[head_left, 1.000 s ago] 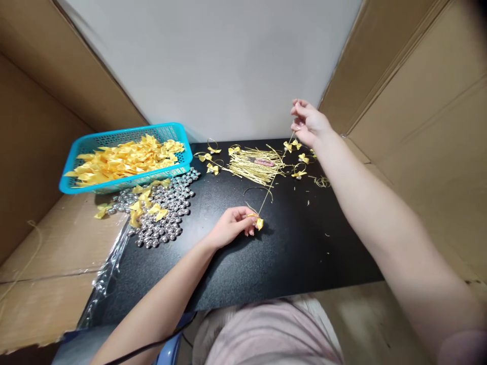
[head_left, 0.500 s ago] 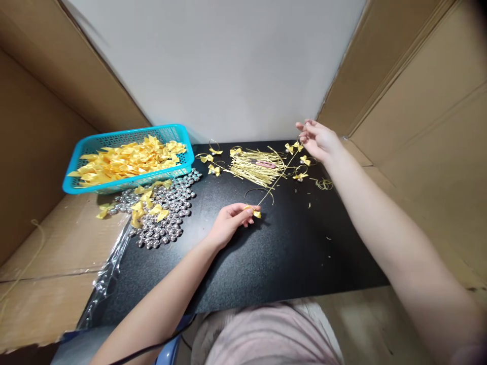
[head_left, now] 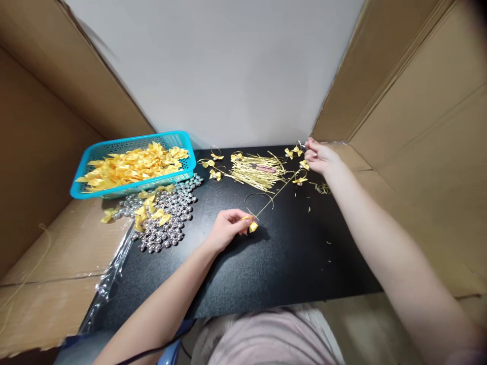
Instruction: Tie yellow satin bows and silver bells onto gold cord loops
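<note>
Between thumb and fingers, my left hand point(head_left: 228, 228) pinches a small yellow ribbon bow point(head_left: 253, 227) just above the black tabletop. From this bow a thin gold cord point(head_left: 277, 193) stretches up and right in a straight line towards my right hand point(head_left: 321, 156). The fingers of my right hand are closed around the cord's far end, which they hide. Several finished-looking bows with silver beads and cord loops, such as one bow point(head_left: 300, 180), lie just left of my right hand.
At the back left a turquoise basket point(head_left: 133, 189) holds many yellow bows. Silver beads point(head_left: 178, 213) spread in front of it, with loose bows on top. Cut gold cords point(head_left: 251, 175) with a pink tool point(head_left: 265, 169) lie at the back centre. Cardboard walls point(head_left: 418, 101) flank the table.
My right hand has moved slightly down and its fingers have closed in. My left hand with the bow has come a little nearer. The cord still stretches between both hands.
</note>
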`<state>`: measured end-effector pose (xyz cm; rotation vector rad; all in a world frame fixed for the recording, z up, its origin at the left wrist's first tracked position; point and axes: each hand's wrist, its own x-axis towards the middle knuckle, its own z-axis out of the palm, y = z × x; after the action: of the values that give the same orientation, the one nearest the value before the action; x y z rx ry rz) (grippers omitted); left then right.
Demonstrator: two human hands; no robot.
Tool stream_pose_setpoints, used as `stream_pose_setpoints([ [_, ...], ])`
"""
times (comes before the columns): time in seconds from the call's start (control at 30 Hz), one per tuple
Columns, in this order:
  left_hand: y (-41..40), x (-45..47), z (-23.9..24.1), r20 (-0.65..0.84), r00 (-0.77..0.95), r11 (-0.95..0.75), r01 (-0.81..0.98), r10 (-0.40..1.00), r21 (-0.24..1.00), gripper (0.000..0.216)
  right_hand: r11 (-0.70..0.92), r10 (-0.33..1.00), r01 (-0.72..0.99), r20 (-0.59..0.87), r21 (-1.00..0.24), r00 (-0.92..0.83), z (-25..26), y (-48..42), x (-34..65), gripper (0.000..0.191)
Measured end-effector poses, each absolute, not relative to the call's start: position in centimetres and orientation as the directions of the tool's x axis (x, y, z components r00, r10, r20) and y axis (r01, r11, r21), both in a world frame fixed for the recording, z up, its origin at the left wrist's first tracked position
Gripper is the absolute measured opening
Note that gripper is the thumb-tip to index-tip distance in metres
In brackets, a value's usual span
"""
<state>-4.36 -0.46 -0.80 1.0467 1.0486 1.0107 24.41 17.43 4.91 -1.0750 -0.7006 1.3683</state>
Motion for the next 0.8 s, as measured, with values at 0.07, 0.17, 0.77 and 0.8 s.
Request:
stream_pose_setpoints([
  [0.07, -0.6, -4.3, -0.6, -0.166, 0.198, 0.192, -0.124, 0.966, 0.973, 0.027, -0.127, 0.969, -0.43, -0.205, -0.894, 0.139, 4.3, 17.2, 24.5, 0.019],
  [0.17, -0.9, -4.2, -0.2, -0.161, 0.207, 0.187, -0.113, 0.965, 0.976, 0.028, -0.123, 0.961, -0.464, -0.222, -0.877, 0.165, 3.4, 16.8, 24.6, 0.019],
  [0.77, -1.1, -3.7, -0.6, -0.215, 0.3, 0.269, -0.152, 0.929, 0.951, 0.031, -0.054, 0.958, -0.646, -0.222, -0.761, 0.181, 4.7, 14.6, 26.2, 0.031],
  [0.8, -1.1, -3.7, -0.6, -0.22, 0.301, 0.276, -0.156, 0.928, 0.948, 0.031, -0.05, 0.958, -0.649, -0.219, -0.759, 0.182, 4.8, 14.5, 26.3, 0.033],
])
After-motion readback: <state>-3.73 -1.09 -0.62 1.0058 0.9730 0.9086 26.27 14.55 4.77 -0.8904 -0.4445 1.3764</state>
